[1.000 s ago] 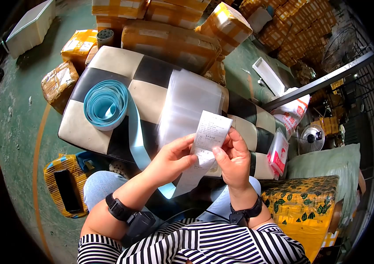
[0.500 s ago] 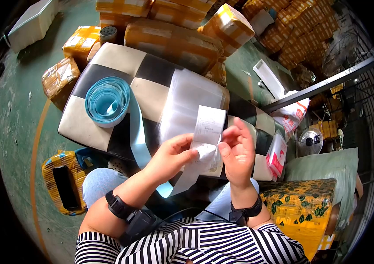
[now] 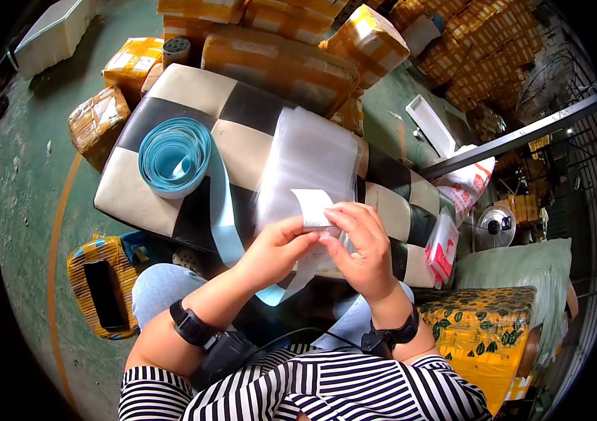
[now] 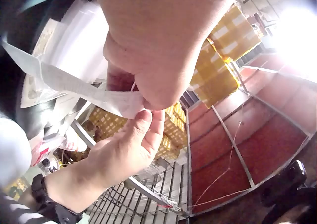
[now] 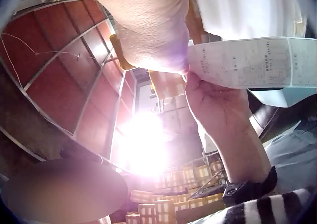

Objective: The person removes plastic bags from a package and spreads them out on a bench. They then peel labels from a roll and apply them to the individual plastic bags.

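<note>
My left hand [image 3: 274,252] pinches a strip of printed labels [image 3: 311,208] between thumb and fingers, over the cushioned bench. Close beside it, my right hand [image 3: 365,249] pinches the same strip near its free end, which bends up and away. Rows of small print cover the label [image 5: 247,63] in the right wrist view. From the hands the strip hangs down in a loop and runs back to a light blue label roll [image 3: 172,158] on the bench. A stack of clear plastic bags [image 3: 305,151] lies just beyond the hands.
The checkered bench [image 3: 193,91] spans the space before my knees. Taped cartons [image 3: 281,67] stand behind it. A phone [image 3: 104,295] lies on a taped box at left; a wrapped yellow box [image 3: 477,337] stands at right, with a fan [image 3: 496,226] beyond.
The right hand came off the strip with its fingers spread, then moved back in and pinched it. The strip's free end now stands lower and is bent. The left hand kept its hold.
</note>
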`<state>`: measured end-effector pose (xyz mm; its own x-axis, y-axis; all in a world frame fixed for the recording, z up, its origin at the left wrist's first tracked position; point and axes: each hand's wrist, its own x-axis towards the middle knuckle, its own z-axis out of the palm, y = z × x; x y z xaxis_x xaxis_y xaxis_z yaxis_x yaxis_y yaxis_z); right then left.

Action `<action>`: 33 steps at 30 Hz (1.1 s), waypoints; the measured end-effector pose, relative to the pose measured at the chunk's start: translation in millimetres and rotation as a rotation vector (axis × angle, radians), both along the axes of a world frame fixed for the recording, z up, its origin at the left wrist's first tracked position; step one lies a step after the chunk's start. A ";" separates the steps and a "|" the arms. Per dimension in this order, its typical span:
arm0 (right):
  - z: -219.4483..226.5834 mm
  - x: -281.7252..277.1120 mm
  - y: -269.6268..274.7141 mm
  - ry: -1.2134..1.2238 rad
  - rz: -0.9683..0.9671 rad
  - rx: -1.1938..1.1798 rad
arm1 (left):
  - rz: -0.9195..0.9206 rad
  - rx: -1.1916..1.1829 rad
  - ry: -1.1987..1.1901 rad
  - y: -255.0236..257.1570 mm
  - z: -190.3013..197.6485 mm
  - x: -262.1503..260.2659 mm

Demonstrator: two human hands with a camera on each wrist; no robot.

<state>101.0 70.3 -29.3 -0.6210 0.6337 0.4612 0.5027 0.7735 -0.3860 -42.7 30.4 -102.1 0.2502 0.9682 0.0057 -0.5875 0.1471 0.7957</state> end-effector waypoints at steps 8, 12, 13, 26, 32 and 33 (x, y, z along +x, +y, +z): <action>-1.5 -1.8 2.1 -0.010 -0.001 -0.021 | 0.089 0.060 0.223 -1.4 3.2 2.5; -0.8 -0.6 3.1 -0.041 0.014 -0.020 | 0.071 0.114 0.343 -2.5 -1.6 2.1; -0.7 -0.4 3.5 -0.053 0.020 -0.010 | 0.065 0.135 0.406 -2.6 -1.1 0.6; -8.8 11.8 9.8 0.127 -0.192 -0.066 | 0.177 0.023 0.418 -0.3 0.2 4.2; -21.6 39.4 25.9 0.476 -0.397 -0.550 | 0.158 0.080 0.529 2.3 -12.7 5.0; -22.7 41.8 26.8 0.542 -0.400 -0.599 | 0.159 0.126 0.556 2.7 -17.8 6.6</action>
<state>142.9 97.2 -52.0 -0.0954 0.9842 0.1492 0.3225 0.1723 -0.9307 -36.1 33.1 -119.9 0.1005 0.9944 0.0327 -0.0849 -0.0242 0.9961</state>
